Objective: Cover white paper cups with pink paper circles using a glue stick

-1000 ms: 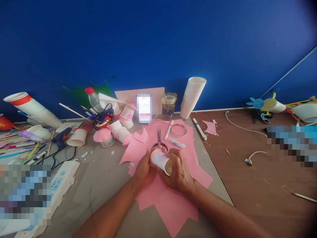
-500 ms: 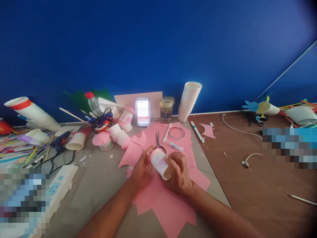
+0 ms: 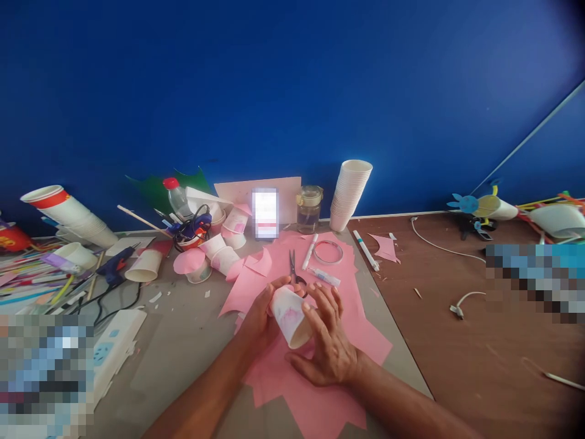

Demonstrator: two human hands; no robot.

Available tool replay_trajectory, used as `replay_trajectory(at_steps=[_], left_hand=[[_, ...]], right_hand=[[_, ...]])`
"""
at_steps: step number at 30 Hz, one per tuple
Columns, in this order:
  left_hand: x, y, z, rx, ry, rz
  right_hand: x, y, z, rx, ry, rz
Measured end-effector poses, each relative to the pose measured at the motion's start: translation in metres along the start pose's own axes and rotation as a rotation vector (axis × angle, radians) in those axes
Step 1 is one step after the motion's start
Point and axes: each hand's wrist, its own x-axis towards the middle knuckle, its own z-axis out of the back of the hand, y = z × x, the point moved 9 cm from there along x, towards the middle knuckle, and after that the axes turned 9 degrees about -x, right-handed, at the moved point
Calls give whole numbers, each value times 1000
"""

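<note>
A white paper cup point(image 3: 289, 317) with a faint pink and purple pattern is tilted, its open mouth toward the lower right. My left hand point(image 3: 264, 311) is closed around its base end, where a bit of pink paper shows. Beside the mouth, my right hand point(image 3: 326, 341) has its fingers spread, one fingertip at or very near the cup's side. Just beyond the cup lie scissors point(image 3: 293, 263), their handles partly hidden behind it. Pink paper point(image 3: 336, 390) with jagged edges spreads beneath both hands.
A tape roll point(image 3: 328, 252), a white marker point(image 3: 310, 251) and a clear tube point(image 3: 324, 277) lie on the pink paper. Behind stand a glass jar point(image 3: 309, 213) and a tall cup stack point(image 3: 351, 195). Several decorated cups point(image 3: 225, 256), a glue gun point(image 3: 112, 266) and a power strip point(image 3: 114, 347) are at left.
My right hand has opened and drawn back from the cup, its fingers spreading. The cup has shifted slightly down and its mouth is turned more toward me, still in my left hand.
</note>
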Motion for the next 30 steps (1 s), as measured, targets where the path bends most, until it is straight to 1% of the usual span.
replay_trajectory(at_steps=[3,7,11,15,22,30], left_hand=[[1,-1,-9,-54,45,3],[0,-2,-14,-75,46,18],[-1,1,-11,-78,17,33],[-1,6,-11,-79,28,60],[-1,12,-3,-46,-21,76],[-1,14,-2,-20,-19,82]], right_hand=[[1,-4,-1,-13,-4,-40],[5,-4,-3,-9,-1,-52],[7,-1,-3,18,-21,-37],[8,-2,-5,25,-41,-38],[11,-5,-5,48,-27,-62],[9,-7,-9,13,-28,-98]])
